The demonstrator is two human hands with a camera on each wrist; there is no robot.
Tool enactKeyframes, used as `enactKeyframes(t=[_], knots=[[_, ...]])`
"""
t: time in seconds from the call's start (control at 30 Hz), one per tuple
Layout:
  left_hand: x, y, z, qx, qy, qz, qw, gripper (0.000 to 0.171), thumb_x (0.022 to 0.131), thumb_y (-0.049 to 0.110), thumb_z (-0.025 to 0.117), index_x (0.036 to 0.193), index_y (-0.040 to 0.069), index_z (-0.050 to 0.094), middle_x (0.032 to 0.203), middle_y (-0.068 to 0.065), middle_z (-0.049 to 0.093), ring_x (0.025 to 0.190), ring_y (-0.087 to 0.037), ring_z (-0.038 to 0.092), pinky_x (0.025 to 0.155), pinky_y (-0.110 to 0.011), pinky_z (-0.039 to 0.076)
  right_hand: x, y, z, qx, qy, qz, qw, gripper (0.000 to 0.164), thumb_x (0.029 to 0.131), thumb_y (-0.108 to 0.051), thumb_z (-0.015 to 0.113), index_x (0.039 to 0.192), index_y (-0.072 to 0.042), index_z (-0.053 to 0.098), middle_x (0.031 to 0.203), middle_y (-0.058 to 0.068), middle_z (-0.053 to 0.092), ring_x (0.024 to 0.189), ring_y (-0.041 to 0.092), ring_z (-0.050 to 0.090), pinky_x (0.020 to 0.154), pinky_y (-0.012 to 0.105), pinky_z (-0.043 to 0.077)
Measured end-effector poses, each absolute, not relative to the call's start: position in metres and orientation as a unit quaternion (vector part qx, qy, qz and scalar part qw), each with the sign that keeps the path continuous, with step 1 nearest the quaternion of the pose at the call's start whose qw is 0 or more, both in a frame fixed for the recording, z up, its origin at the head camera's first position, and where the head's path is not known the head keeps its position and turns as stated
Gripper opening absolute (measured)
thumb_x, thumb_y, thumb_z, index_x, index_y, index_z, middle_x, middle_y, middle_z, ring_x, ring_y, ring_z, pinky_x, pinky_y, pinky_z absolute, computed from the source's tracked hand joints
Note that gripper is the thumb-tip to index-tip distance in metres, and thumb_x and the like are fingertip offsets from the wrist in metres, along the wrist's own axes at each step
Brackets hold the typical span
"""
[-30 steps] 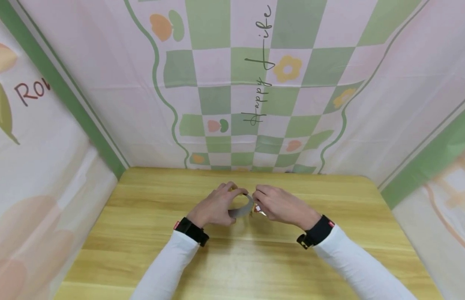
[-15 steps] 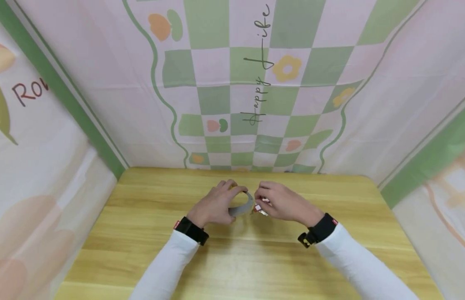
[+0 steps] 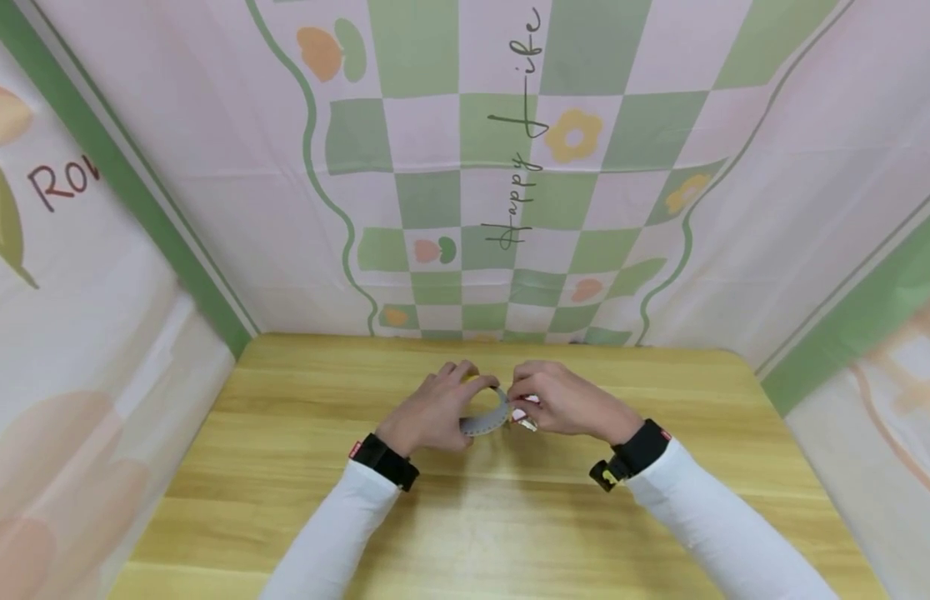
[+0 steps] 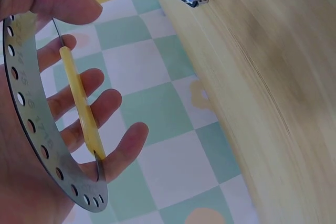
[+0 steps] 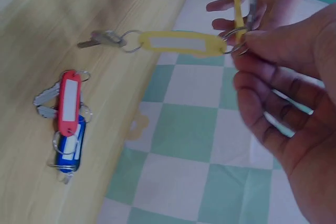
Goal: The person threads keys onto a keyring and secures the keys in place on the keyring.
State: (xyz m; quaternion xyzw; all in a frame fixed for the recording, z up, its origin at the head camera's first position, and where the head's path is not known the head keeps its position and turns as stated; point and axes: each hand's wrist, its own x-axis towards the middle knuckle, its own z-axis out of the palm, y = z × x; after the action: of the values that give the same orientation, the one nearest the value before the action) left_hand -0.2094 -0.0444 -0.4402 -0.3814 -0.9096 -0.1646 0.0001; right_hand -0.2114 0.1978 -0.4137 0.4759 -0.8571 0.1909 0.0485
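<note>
One yellow tag (image 5: 184, 42) hangs endwise, my right hand (image 3: 562, 402) pinching its ring (image 5: 227, 35) beside the hoop (image 4: 46, 132) my left hand (image 3: 429, 412) grips.

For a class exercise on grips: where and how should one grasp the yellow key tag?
Perhaps pinch the yellow key tag across its middle, thumb and finger on its broad faces, coming from the right: its long flat body is uncovered there, and the left hand holds the numbered metal band on the left.

Near tabletop (image 3: 472, 533) gives passage; farther back, yellow key tag (image 5: 182, 43) seemingly obstructs.
</note>
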Motion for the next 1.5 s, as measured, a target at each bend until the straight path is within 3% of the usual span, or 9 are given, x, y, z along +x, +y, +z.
enactKeyframes(t=[0.3, 0.5, 0.63, 0.87, 1.0, 1.3, 1.5], knots=[[-0.212, -0.047, -0.437, -0.384, -0.901, -0.201, -0.021, 0.081, 0.069, 0.012, 0.083, 0.144, 0.024, 0.054, 0.133, -0.006, 0.051, 0.114, -0.026, 0.051, 0.09, -0.045, 0.048, -0.215, 0.206, -0.418, 0.478, -0.831, 0.279, 0.052, 0.014, 0.091, 0.0, 0.071, 0.093, -0.01, 0.08, 0.089, -0.005, 0.063, 0.073, 0.005, 0.054, 0.062, 0.025, 0.049], [-0.214, -0.048, -0.437, -0.382, -0.896, -0.223, -0.046, 0.084, 0.069, 0.009, 0.084, 0.145, 0.027, 0.052, 0.134, -0.005, 0.051, 0.114, -0.022, 0.049, 0.086, -0.037, 0.048, -0.217, 0.21, -0.422, 0.475, -0.812, 0.337, 0.039, 0.014, 0.091, 0.002, 0.071, 0.092, -0.009, 0.079, 0.089, -0.005, 0.064, 0.071, 0.005, 0.053, 0.057, 0.032, 0.05], [-0.215, -0.049, -0.437, -0.384, -0.893, -0.229, -0.048, 0.086, 0.069, 0.009, 0.084, 0.147, 0.026, 0.051, 0.135, -0.005, 0.051, 0.116, -0.023, 0.049, 0.087, -0.038, 0.049, -0.218, 0.212, -0.424, 0.468, -0.809, 0.355, 0.031, 0.015, 0.092, 0.001, 0.07, 0.094, -0.011, 0.08, 0.091, -0.002, 0.066, 0.072, 0.005, 0.055, 0.059, 0.028, 0.049], [-0.215, -0.047, -0.438, -0.387, -0.899, -0.201, -0.026, 0.083, 0.068, 0.009, 0.082, 0.144, 0.025, 0.054, 0.135, -0.005, 0.051, 0.117, -0.026, 0.051, 0.093, -0.047, 0.048, -0.219, 0.211, -0.425, 0.454, -0.832, 0.32, 0.012, 0.016, 0.092, -0.003, 0.07, 0.091, -0.017, 0.077, 0.09, -0.007, 0.065, 0.076, 0.004, 0.058, 0.063, 0.026, 0.052], [-0.214, -0.044, -0.439, -0.384, -0.909, -0.163, -0.006, 0.081, 0.069, 0.012, 0.083, 0.144, 0.024, 0.054, 0.136, -0.006, 0.051, 0.119, -0.029, 0.051, 0.093, -0.051, 0.047, -0.216, 0.206, -0.423, 0.425, -0.855, 0.296, -0.006, 0.011, 0.092, -0.006, 0.071, 0.089, -0.015, 0.077, 0.088, -0.01, 0.063, 0.076, 0.004, 0.058, 0.063, 0.024, 0.052], [-0.211, -0.04, -0.438, -0.376, -0.922, -0.088, 0.028, 0.086, 0.066, 0.02, 0.087, 0.145, 0.025, 0.052, 0.136, -0.006, 0.049, 0.122, -0.029, 0.05, 0.092, -0.05, 0.049, -0.214, 0.193, -0.415, 0.382, -0.884, 0.267, -0.037, 0.01, 0.089, -0.004, 0.071, 0.086, -0.012, 0.076, 0.086, -0.008, 0.062, 0.075, 0.005, 0.059, 0.064, 0.024, 0.053], [-0.209, -0.037, -0.438, -0.369, -0.927, -0.056, 0.039, 0.088, 0.065, 0.023, 0.086, 0.146, 0.025, 0.051, 0.135, -0.007, 0.049, 0.124, -0.03, 0.049, 0.093, -0.051, 0.048, -0.214, 0.188, -0.415, 0.392, -0.888, 0.238, -0.023, 0.011, 0.086, -0.002, 0.071, 0.081, -0.011, 0.074, 0.082, -0.009, 0.061, 0.073, 0.01, 0.06, 0.063, 0.024, 0.051]])
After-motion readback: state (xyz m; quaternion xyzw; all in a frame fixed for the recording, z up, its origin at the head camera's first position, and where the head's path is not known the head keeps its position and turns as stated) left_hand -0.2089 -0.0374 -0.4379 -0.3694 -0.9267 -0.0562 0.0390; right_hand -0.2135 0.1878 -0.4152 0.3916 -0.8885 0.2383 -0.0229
